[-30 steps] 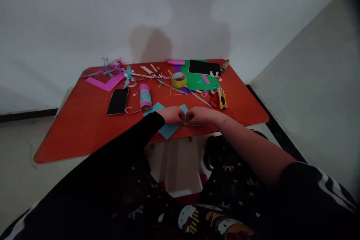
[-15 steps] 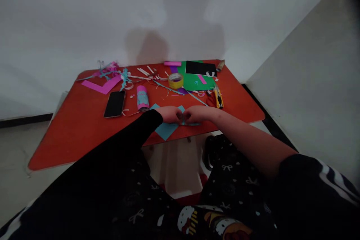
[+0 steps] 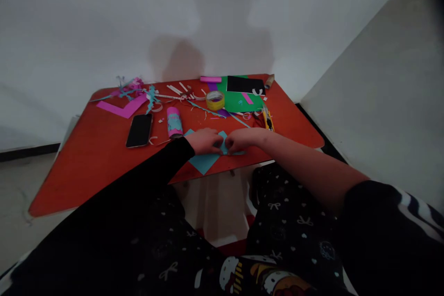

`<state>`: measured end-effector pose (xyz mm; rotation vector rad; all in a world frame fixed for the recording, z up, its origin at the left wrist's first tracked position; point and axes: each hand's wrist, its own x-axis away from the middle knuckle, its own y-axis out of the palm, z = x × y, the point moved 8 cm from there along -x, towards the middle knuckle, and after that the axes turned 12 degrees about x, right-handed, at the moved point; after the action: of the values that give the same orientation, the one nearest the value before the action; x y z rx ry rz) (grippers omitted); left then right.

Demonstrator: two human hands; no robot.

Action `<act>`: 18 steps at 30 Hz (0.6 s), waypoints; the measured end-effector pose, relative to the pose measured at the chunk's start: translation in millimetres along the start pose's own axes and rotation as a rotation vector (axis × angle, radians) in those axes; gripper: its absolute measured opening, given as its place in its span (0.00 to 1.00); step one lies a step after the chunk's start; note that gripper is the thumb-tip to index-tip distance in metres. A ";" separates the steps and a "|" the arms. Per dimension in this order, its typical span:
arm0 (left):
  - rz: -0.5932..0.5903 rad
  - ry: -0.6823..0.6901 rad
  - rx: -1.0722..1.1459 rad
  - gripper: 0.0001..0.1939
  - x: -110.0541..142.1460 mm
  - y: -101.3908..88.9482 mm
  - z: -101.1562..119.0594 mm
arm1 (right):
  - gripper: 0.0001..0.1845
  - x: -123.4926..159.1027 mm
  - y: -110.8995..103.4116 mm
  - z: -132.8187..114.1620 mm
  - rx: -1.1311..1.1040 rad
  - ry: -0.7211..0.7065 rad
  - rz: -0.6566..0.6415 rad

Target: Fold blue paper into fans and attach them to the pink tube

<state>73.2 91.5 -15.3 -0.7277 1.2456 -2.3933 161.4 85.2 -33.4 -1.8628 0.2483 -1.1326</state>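
Light-blue paper (image 3: 204, 165) lies near the front edge of the table, partly under both hands. My left hand (image 3: 207, 140) rests on it with curled fingers, thumb and fingertips pressing at the paper's middle. Close beside it, my right hand (image 3: 239, 139) is closed in a pinch on the same paper. The fingertips of the two hands almost meet, with a bit of blue showing between them. Whether this is one folded sheet or two pieces, I cannot tell. Just behind my left hand stands or lies a pink tube with a blue band (image 3: 174, 122).
On the red table (image 3: 86, 162) are a phone (image 3: 139, 130), a yellow tape roll (image 3: 215, 101), a yellow utility knife (image 3: 268, 119), green paper (image 3: 239, 101), a black sheet (image 3: 245, 85), a pink paper piece (image 3: 123, 108) and many paper scraps. A wall stands behind.
My left hand's fingers have loosened slightly and shifted a little left on the paper. My right hand keeps its pinch. The whole view has shifted slightly.
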 end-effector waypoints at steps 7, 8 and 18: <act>0.199 0.097 -0.185 0.26 8.2 5.3 -13.1 | 0.17 1.7 4.2 3.2 0.070 -0.026 0.081; 0.226 0.114 -0.182 0.26 9.7 6.0 -14.5 | 0.17 4.5 6.1 3.2 0.082 -0.036 0.103; 0.215 0.102 -0.181 0.40 10.0 16.6 -24.9 | 0.22 27.6 29.1 -5.4 0.330 -0.284 0.541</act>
<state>51.7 93.5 -38.3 -0.4968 1.5149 -2.1881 180.3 49.9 -38.6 -1.5084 0.3515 -0.4974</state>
